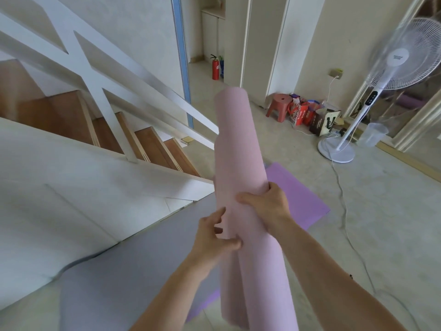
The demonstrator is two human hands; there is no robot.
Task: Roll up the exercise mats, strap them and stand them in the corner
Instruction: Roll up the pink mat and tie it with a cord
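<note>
A rolled pink mat (241, 168) stands nearly upright in the middle of the frame, held off the floor by both hands. The right hand (267, 206) wraps around the roll from the right side, thumb across the front and fingers curled behind it. The left hand (214, 237), a little lower and to the left, pinches the loose outer edge of the mat between thumb and fingers (that flap hangs slightly away from the roll).

Behind the roll, a purple mat (298, 199) lies flat on the floor at centre right, and a grey mat (133, 271) lies flat at lower left. A white staircase (100, 96) fills the upper left. A standing fan (391, 75) is at the upper right, with a red stool (278, 106) and bags (307, 113) beside it.
</note>
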